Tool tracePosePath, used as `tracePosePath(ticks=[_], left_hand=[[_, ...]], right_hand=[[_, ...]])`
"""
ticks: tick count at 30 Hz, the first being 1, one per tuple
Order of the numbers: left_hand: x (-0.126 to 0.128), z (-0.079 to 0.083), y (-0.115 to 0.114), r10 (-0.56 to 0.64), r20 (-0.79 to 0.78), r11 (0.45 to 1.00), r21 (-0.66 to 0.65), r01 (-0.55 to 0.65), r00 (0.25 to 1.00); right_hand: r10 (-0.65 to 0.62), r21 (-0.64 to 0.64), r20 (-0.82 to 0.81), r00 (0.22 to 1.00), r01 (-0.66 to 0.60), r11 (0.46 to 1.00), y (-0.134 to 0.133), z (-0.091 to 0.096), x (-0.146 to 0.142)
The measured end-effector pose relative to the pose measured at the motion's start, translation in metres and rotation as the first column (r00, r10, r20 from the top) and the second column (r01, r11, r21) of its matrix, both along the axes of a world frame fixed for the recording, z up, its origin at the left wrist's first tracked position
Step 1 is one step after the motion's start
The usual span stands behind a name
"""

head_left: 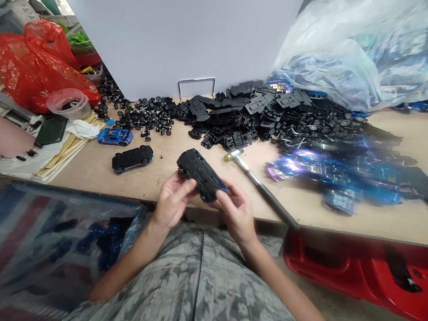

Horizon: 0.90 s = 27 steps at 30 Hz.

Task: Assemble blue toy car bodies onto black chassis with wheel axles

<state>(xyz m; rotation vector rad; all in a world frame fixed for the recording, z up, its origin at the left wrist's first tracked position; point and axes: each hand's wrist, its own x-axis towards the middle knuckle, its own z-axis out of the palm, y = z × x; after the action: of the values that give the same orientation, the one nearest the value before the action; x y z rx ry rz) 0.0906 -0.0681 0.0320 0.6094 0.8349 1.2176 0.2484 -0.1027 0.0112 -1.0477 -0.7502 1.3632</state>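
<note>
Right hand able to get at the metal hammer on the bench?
Probably yes: the hammer lies close beside the right hand, with nothing between them, though that hand is holding the black toy car together with the left hand.

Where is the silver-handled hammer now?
In the head view, the silver-handled hammer lies on the wooden bench, just right of the black toy car, its handle reaching the bench's front edge.

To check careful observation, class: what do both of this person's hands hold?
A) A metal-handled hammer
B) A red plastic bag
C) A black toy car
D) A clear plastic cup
C. The left hand and right hand both grip a black toy car with blue accents, held just above the edge of a pale wooden workbench.
</note>
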Motion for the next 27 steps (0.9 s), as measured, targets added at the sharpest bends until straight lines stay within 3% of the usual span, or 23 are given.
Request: tracePosePath(ticks=[6,9,14,23,25,27], left_hand=[[0.000,0.002,0.002,-0.002,0.067,0.998,-0.067,0.007,0.998],[-0.001,0.000,0.004,0.000,0.114,0.993,-0.115,0.013,0.993],[-0.002,-0.008,0.007,0.024,0.153,0.979,-0.204,0.008,0.988],[-0.007,-0.021,0.010,-0.066,0.197,0.938,-0.323,0.128,0.978],[-0.006,-0.021,0.010,-0.101,0.199,0.929,-0.332,0.164,0.975],[-0.005,-0.017,0.010,-0.124,0.202,0.920,-0.342,0.189,0.971]], right_hand=[[0.001,-0.026,-0.179,0.984,-0.006,1.000,0.001,0.004,-0.002],[0.016,-0.021,-0.176,0.984,-0.020,1.000,0.001,0.003,-0.002],[0.064,-0.009,-0.078,0.995,-0.065,0.998,0.000,0.002,-0.004],[0.077,0.061,0.094,0.993,-0.083,0.995,-0.001,0.011,-0.003],[0.060,0.111,0.182,0.982,-0.081,0.991,-0.002,0.011,-0.003],[-0.038,0.245,0.330,0.943,-0.047,0.968,-0.003,0.009,-0.002]])
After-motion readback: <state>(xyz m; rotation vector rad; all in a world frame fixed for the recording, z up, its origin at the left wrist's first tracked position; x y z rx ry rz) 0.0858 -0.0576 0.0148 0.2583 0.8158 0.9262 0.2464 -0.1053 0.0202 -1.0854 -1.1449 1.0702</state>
